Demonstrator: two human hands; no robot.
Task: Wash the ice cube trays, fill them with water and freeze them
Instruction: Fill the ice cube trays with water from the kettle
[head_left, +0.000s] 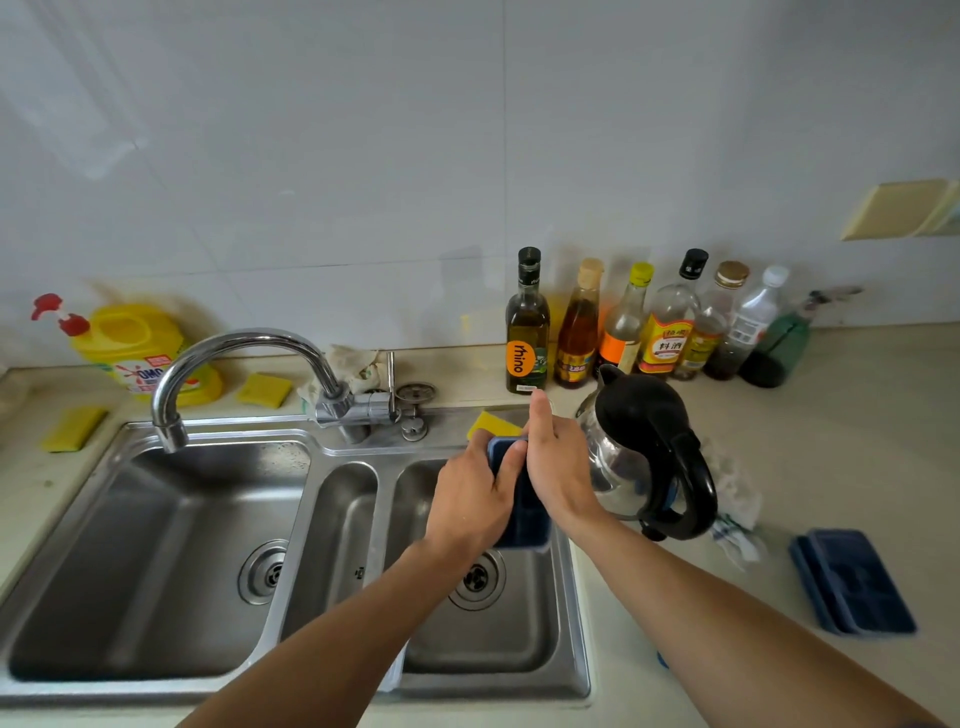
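Note:
A dark blue ice cube tray (524, 514) is held above the right basin of the steel sink (498, 649). My left hand (472, 499) grips its left side, thumb over the far end. My right hand (558, 467) lies on the tray's right side, with one finger pointing up toward the bottles; what its other fingers do is hidden. A yellow sponge (493, 425) shows just behind the hands. A second blue ice cube tray (852, 579) lies on the counter at the right. The faucet (239, 374) spout hangs over the left basin, with no water visible.
A black and steel kettle (649, 457) stands right next to my right hand. Several bottles (623, 327) line the wall behind it. A yellow detergent jug (140, 353) and two yellow sponges (265, 389) sit behind the sink at left. Crumpled wrapping (737, 499) lies by the kettle.

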